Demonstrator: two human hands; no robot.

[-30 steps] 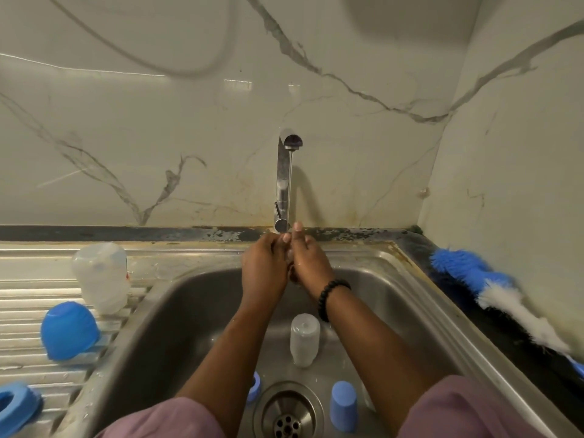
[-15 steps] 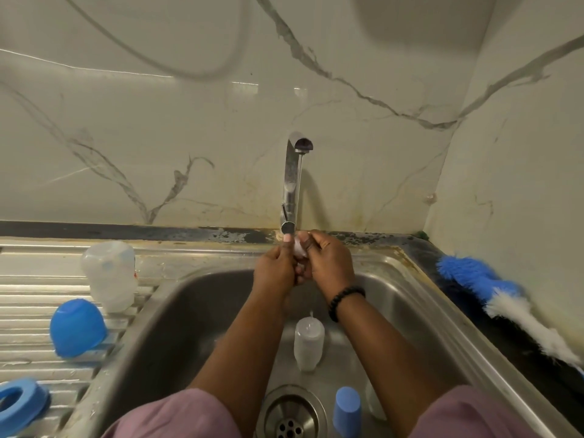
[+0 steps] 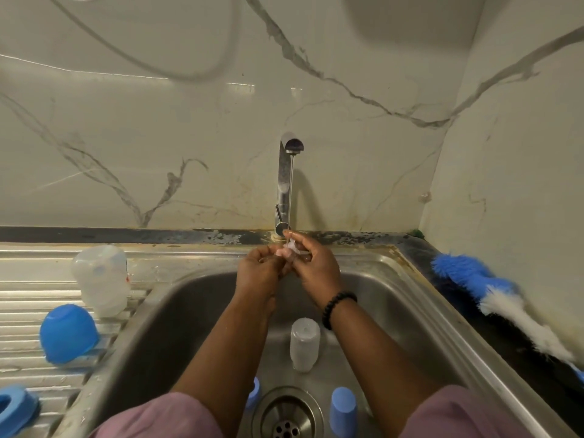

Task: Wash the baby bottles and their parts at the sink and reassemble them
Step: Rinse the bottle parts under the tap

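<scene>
The small clear bottle part (image 3: 292,247) is sitting between my fingertips under the tap's (image 3: 286,184) thin stream: my right hand (image 3: 314,267) is pinching it, my left hand (image 3: 259,268) is curling against it from the other side. Below my wrists a clear bottle (image 3: 304,344) is standing in the sink (image 3: 177,311), with a blue cap (image 3: 343,410) beside the drain (image 3: 287,414).

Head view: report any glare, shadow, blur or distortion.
Head view: glare streaks on the wall tiles and the drainboard ribs; the tap casts a shadow to its right; wide-angle bending curves the sink rim; the brush at the right edge looks soft.
</scene>
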